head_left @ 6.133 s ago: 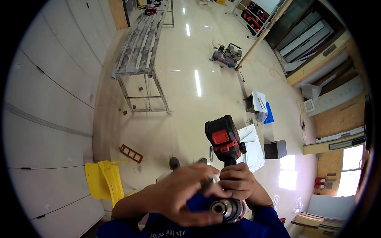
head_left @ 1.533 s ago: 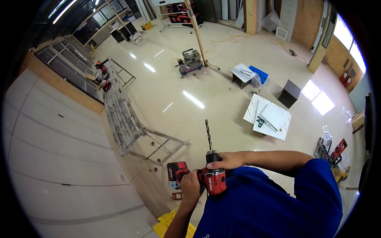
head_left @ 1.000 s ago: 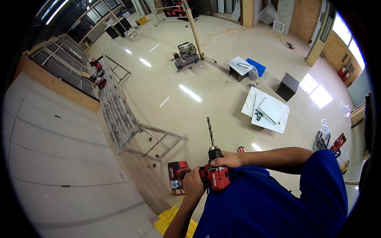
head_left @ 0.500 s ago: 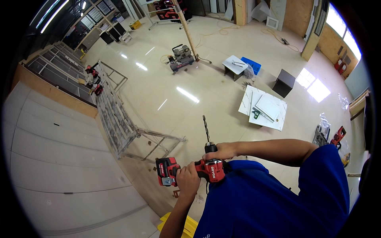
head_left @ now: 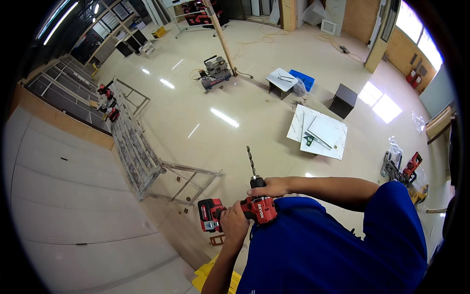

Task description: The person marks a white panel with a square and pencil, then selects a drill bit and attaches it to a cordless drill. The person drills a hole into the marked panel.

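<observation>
A red and black cordless drill (head_left: 263,209) is held close against my blue shirt. My left hand (head_left: 234,223) is wrapped round its grip, beside the bulky battery pack (head_left: 210,215). Up at the front, my right hand (head_left: 270,186) closes on the black chuck (head_left: 256,182). From the chuck a long twist drill bit (head_left: 250,160) points away from me, tilted slightly left. The palms and some fingertips are hidden behind the tool.
A long slatted bench (head_left: 132,142) stretches along the left. Ahead stand an air compressor (head_left: 215,74) and a wooden post (head_left: 220,36). White marbled boards (head_left: 296,128) carry a square, near a dark box (head_left: 343,101) and blue tray (head_left: 302,80). A saw (head_left: 411,166) lies at right.
The view has shifted a little, so the surroundings sit slightly further left. Both hands keep their hold on the drill, which has barely moved against my shirt.
</observation>
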Demonstrator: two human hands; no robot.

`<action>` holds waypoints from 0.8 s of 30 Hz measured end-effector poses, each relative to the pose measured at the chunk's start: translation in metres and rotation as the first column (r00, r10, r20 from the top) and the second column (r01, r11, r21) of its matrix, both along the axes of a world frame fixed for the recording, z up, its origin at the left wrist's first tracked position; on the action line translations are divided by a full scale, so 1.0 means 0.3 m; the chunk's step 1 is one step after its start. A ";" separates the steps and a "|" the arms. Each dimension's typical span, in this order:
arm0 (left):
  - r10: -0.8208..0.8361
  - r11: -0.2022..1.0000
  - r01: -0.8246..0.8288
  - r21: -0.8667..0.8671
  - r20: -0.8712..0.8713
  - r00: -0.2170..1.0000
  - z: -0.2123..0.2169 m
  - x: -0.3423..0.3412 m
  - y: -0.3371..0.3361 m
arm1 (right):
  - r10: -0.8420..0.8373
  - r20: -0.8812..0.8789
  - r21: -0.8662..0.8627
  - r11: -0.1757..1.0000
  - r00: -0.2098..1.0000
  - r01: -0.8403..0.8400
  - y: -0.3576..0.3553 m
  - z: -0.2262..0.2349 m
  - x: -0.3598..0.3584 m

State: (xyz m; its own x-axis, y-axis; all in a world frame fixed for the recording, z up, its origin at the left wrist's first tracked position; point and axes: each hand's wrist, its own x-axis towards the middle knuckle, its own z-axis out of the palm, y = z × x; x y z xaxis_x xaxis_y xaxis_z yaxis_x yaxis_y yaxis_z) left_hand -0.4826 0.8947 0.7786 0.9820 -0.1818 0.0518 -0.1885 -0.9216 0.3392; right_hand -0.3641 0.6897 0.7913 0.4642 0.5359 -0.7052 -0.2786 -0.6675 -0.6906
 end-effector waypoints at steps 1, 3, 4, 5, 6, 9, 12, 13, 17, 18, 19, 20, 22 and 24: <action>0.007 1.000 -0.007 -0.020 -0.001 1.000 -0.004 0.004 0.001 | -0.053 -0.020 0.110 0.992 0.998 0.055 -0.009 0.001 -0.003; 0.015 0.997 -0.013 -0.079 0.026 1.000 -0.008 0.005 -0.011 | -0.146 -0.077 0.323 0.932 0.986 0.163 -0.016 -0.013 -0.030; 0.012 0.993 -0.005 -0.119 0.056 0.998 -0.010 0.006 -0.018 | -0.190 -0.111 0.423 0.879 0.976 0.219 -0.013 -0.024 -0.047; 0.011 0.987 0.003 -0.159 0.086 0.996 -0.012 0.007 -0.022 | -0.225 -0.123 0.570 0.781 0.966 0.255 -0.020 -0.052 -0.069; 0.002 0.979 0.016 -0.203 0.089 0.996 -0.026 0.013 -0.020 | -0.238 -0.109 0.603 0.756 0.965 0.255 -0.024 -0.069 -0.076; 0.023 0.955 0.005 -0.298 0.090 0.996 -0.076 0.001 -0.013 | -0.255 -0.012 0.648 0.735 0.967 0.202 -0.018 -0.080 -0.083; 0.052 0.910 -0.024 -0.414 0.057 0.997 -0.064 -0.007 -0.033 | -0.089 -0.145 0.484 0.862 0.985 0.149 -0.023 -0.071 -0.042; 0.064 0.902 -0.028 -0.432 0.070 0.995 -0.065 -0.007 -0.042 | -0.095 -0.113 0.520 0.842 0.989 0.140 -0.024 -0.067 -0.042; 0.106 0.867 -0.021 -0.498 0.142 0.984 -0.098 -0.002 -0.062 | -0.139 0.010 0.656 0.748 0.990 0.098 -0.022 0.015 -0.065; 0.112 0.851 -0.017 -0.525 0.151 0.982 -0.101 0.005 -0.060 | -0.125 0.040 0.680 0.731 0.991 0.064 -0.017 0.024 -0.060; 0.120 0.831 -0.012 -0.556 0.158 0.980 -0.110 0.005 -0.063 | -0.111 0.070 0.698 0.715 0.991 0.031 -0.018 0.028 -0.060; 0.129 0.810 -0.008 -0.587 0.165 0.978 -0.121 0.002 -0.065 | -0.098 0.101 0.715 0.699 0.990 -0.004 -0.020 0.030 -0.063; 0.143 0.808 -0.020 -0.589 0.163 0.976 -0.139 -0.005 -0.053 | -0.081 0.130 0.687 0.726 0.988 -0.031 -0.029 0.035 -0.068; 0.164 0.808 -0.013 -0.589 0.203 0.965 -0.136 -0.011 -0.055 | -0.131 0.068 0.654 0.755 0.989 0.055 -0.037 0.042 -0.048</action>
State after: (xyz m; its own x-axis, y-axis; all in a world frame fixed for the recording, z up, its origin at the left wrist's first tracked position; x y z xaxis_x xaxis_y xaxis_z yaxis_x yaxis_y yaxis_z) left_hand -0.4859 0.8783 0.7378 0.9368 0.0433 0.3471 -0.2583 -0.5835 0.7699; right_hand -0.3783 0.6787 0.8040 0.5853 0.7969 -0.1499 -0.2178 -0.0235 -0.9757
